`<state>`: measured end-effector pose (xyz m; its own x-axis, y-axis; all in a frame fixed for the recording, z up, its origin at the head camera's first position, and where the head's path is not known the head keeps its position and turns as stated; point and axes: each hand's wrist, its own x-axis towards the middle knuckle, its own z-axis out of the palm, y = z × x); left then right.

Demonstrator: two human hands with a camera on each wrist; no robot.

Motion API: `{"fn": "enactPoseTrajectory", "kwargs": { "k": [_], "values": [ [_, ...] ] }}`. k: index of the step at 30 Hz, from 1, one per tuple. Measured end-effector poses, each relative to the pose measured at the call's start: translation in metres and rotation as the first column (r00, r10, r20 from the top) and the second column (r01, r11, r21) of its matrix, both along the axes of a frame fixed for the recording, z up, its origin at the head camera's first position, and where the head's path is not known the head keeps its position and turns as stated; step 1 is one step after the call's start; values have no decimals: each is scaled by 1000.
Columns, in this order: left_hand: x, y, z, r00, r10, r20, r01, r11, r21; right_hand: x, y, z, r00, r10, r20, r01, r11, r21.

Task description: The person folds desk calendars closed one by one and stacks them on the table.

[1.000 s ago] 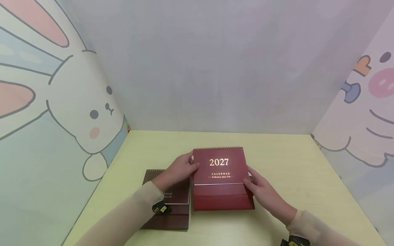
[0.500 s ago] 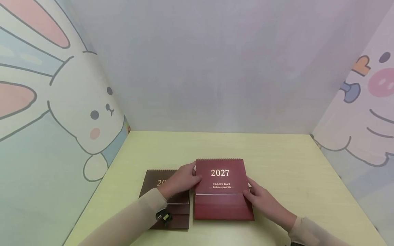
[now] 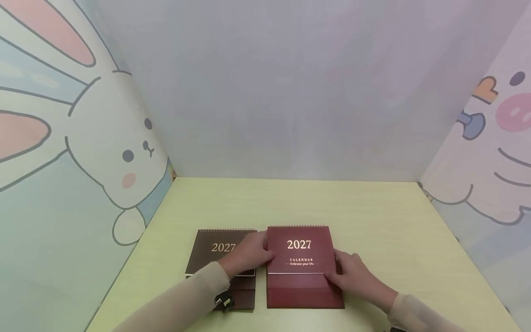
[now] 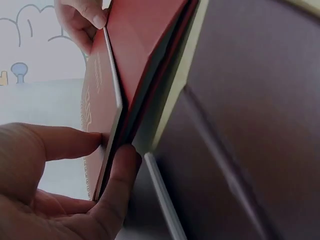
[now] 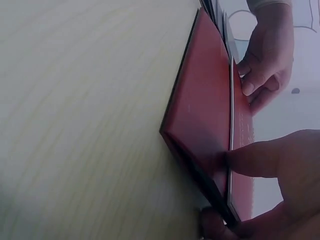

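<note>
A red spiral-bound 2027 desk calendar [image 3: 304,290] stands in the middle front of the table in the head view, its cover facing up. My left hand [image 3: 248,251] pinches its left edge between thumb and fingers, as the left wrist view also shows at the cover boards. On the opposite edge my right hand [image 3: 354,274] grips with the thumb on the front and the fingers behind. Just left of the red one, a narrow gap apart, is a dark brown 2027 desk calendar [image 3: 207,249]. My left hand and sleeve cover part of it.
Pale yellow-green table [image 3: 373,207] extends behind and to the right of the calendars. A plain back wall [image 3: 290,92] and side walls with cartoon animals, a rabbit [image 3: 124,115] at left, enclose it.
The red calendar has come nearer to the table's front edge and slightly right, with both hands holding it. It now lines up beside the brown calendar, which has stayed put.
</note>
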<state>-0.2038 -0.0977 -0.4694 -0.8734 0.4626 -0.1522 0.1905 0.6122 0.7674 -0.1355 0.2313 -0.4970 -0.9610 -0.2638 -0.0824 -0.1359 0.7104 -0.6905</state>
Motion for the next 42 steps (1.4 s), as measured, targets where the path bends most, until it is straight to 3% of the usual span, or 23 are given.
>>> {"fn": "enactPoseTrajectory", "kwargs": {
  "k": [4, 9, 20, 24, 28, 42],
  "values": [
    [2, 3, 0, 1000, 0, 4, 0, 1000, 0, -1, -2, -1, 997, -73, -15, 74, 989, 124],
    [6, 8, 1, 999, 17, -35, -19, 997, -79, -1, -4, -1, 996, -84, -11, 85, 981, 176],
    [14, 15, 3, 999, 33, -38, -40, 979, -202, 0, 0, -14, 997, -57, -50, 65, 980, 190],
    [16, 16, 1, 999, 6, -34, -15, 964, -264, 2, -4, -8, 998, -67, -19, 69, 983, 170],
    [18, 17, 1, 999, -21, -42, 7, 950, -313, 4, -8, -5, 998, -54, -38, 60, 976, 209],
    [24, 20, 2, 996, -42, -73, 14, 938, -345, 8, -13, -7, 994, -23, -107, 54, 954, 296]
  ]
}}
